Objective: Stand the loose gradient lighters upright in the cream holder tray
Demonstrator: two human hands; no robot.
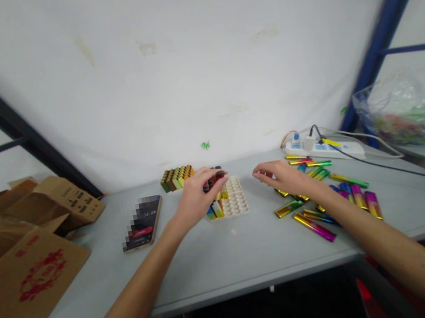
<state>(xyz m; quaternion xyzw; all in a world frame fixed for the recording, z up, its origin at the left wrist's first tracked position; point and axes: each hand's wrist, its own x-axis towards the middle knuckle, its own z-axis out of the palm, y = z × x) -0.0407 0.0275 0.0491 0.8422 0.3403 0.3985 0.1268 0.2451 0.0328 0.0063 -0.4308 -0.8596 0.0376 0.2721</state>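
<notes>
"What's nearest?"

"The person's forearms (138, 295), reaching in over the worktop (251, 262) toward the white tray (239, 203)."

"And the left grip?"

"The left hand (197, 193) is over the tray's left part, thumb and forefinger drawn together about a dark-capped tube (220, 173). The cap shows at the fingertips; I can't tell whether its lower end sits in a hole."

"The right?"

"The right hand (283, 175) is just right of the tray, fingers loosely bent, thumb apart, nothing visible between them."

"Other tubes?"

"Some shiny tubes (217, 210) stand in the tray's left side, below the left grip. The loose tubes (315, 226) lie right of the tray, around and beneath the right forearm. Left of the tray is a phone (146, 228)."
</notes>
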